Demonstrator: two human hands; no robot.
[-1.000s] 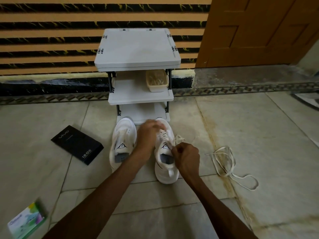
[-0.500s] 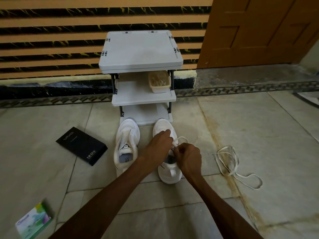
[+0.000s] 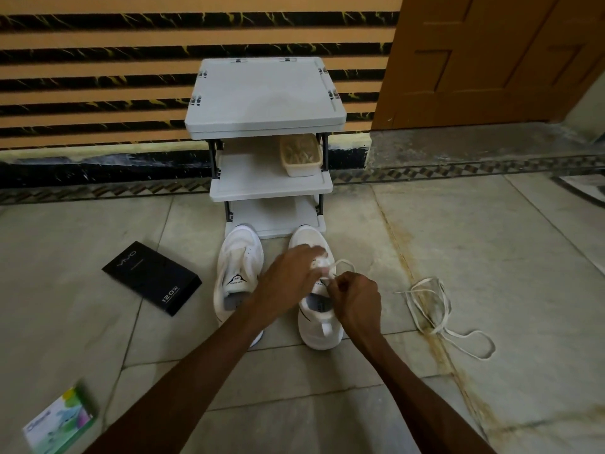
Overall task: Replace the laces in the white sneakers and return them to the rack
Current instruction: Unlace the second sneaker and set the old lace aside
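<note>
Two white sneakers stand on the tiled floor, toes toward a grey three-shelf rack (image 3: 265,96). The left sneaker (image 3: 237,273) has no lace in it. Over the right sneaker (image 3: 319,326), my left hand (image 3: 288,273) lies across the eyelets, fingers curled onto the lace there. My right hand (image 3: 355,298) pinches the same white lace (image 3: 342,265), which loops up beside the shoe's tongue. A loose white lace (image 3: 435,309) lies in a heap on the floor to the right.
A beige tub (image 3: 299,155) sits on the rack's middle shelf. A black box (image 3: 152,278) lies left of the sneakers, a green and white packet (image 3: 59,421) at the lower left. A wooden door (image 3: 491,57) stands behind on the right.
My left hand slid from the toe end back toward the tongue. The lace loop beside my right hand has grown. The camera view shifted slightly.
</note>
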